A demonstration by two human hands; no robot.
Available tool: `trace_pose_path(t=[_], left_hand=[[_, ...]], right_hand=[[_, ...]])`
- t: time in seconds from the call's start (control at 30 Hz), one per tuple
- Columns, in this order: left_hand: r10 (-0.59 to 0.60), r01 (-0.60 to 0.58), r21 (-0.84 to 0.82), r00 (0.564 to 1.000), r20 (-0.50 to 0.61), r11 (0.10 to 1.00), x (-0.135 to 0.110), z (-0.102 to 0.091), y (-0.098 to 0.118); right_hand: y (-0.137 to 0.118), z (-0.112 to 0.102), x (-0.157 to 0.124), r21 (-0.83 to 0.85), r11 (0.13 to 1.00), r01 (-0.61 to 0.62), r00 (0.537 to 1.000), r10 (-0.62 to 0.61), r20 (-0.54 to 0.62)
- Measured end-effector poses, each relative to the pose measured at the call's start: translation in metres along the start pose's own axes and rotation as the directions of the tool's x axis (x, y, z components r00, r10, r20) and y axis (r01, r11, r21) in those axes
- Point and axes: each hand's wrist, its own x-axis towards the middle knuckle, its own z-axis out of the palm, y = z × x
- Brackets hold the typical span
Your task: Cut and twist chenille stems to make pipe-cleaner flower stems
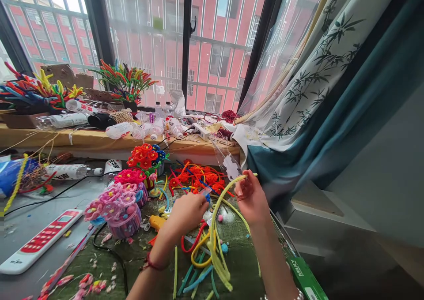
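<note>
My right hand is closed in a pinch on the upper end of a bundle of yellow-green pipe cleaners that curves down to the green mat. My left hand is closed around a small tool with a blue tip, probably scissors, held against the bundle. Loose pipe cleaners in red, orange, blue and green lie under both hands. A red cord bracelet circles my left wrist.
Pink pipe-cleaner flower baskets and red ones stand on the left. A white and red remote, a yellow glue gun, bottles and a power strip on the sill, curtains on the right.
</note>
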Motion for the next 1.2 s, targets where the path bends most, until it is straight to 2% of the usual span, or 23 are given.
trace_pose_path(t=[0.07,0.1,0.17,0.2,0.23,0.3,0.43,0.57,0.73,1.0,1.2], left_hand=[[0.055,-0.063,-0.175,0.997,-0.049,0.983,-0.002,-0.013,-0.007],[0.069,-0.101,-0.347,0.992,-0.101,0.933,-0.003,-0.018,-0.010],[0.073,-0.188,-0.587,0.974,-0.214,0.787,-0.006,-0.027,-0.013],[0.065,-0.228,-0.646,0.962,-0.266,0.728,-0.008,-0.031,-0.013],[0.059,-0.260,-0.659,0.949,-0.311,0.706,-0.010,-0.033,-0.012],[0.047,-0.292,-0.637,0.927,-0.372,0.714,-0.014,-0.037,-0.009],[0.031,-0.294,-0.523,0.891,-0.454,0.800,-0.017,-0.037,-0.002],[0.103,-0.329,-0.372,0.852,-0.514,0.868,-0.016,-0.032,0.003],[0.174,-0.357,-0.263,0.828,-0.533,0.896,-0.013,-0.028,0.004],[0.243,-0.379,-0.214,0.846,-0.476,0.901,-0.016,-0.032,0.000],[0.244,-0.372,-0.275,0.881,-0.405,0.887,-0.022,-0.039,-0.010]], right_hand=[[0.000,0.002,-0.002,-0.023,0.999,0.031,0.999,-0.031,-0.016],[0.000,0.004,-0.003,-0.054,0.997,0.053,0.998,-0.054,-0.016],[0.000,0.009,-0.006,-0.130,0.987,0.095,0.995,-0.096,0.004],[0.000,0.012,-0.008,-0.166,0.980,0.113,0.994,-0.112,0.018],[0.001,0.015,-0.011,-0.201,0.972,0.126,0.992,-0.121,0.037],[0.003,0.021,-0.015,-0.265,0.954,0.144,0.989,-0.127,0.079],[0.009,0.027,-0.023,-0.382,0.909,0.165,0.978,-0.101,0.184],[0.016,0.028,-0.025,-0.466,0.862,0.200,0.957,-0.070,0.281],[0.021,0.026,-0.024,-0.509,0.832,0.223,0.945,-0.057,0.321],[0.020,0.027,-0.026,-0.532,0.803,0.267,0.946,-0.114,0.302],[0.012,0.027,-0.027,-0.490,0.824,0.284,0.956,-0.206,0.207]])
